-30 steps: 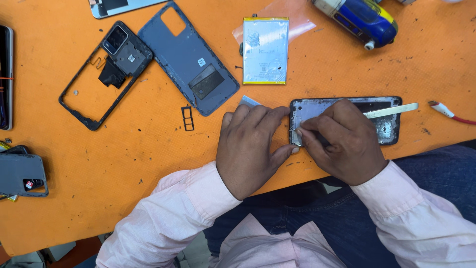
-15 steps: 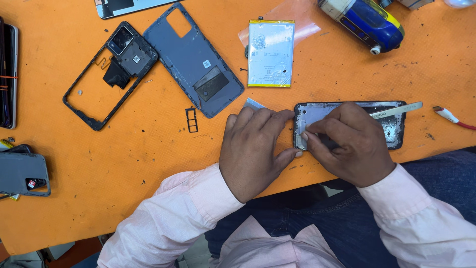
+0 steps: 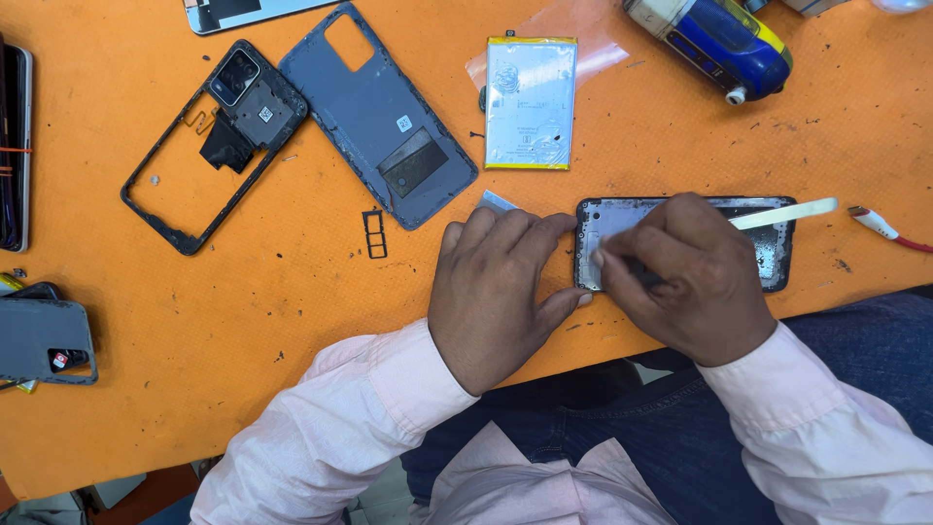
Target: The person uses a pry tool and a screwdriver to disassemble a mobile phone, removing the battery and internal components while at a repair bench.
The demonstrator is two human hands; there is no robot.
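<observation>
An opened phone body point(image 3: 768, 243) lies near the front edge of the orange table point(image 3: 292, 321), its inner side up. My left hand point(image 3: 496, 292) presses on the table and steadies the phone's left end with fingertips and thumb. My right hand point(image 3: 685, 277) rests over the phone, closed around a white flat pry tool point(image 3: 787, 213) whose handle sticks out to the right. The tool's tip is hidden under my fingers near the phone's left end. A small pale strip point(image 3: 499, 201) pokes out beyond my left fingers.
A silver battery with yellow edge point(image 3: 530, 102), a grey back cover point(image 3: 379, 112), a black middle frame with camera module point(image 3: 209, 141) and a SIM tray point(image 3: 374, 233) lie behind. A blue-yellow tool point(image 3: 714, 44), a red-white cable point(image 3: 880, 226), and phones point(image 3: 44, 340) at the left.
The view has shifted slightly. My right hand has slid a little leftward along the phone with the pry tool; my left hand has stayed on the phone's left end.
</observation>
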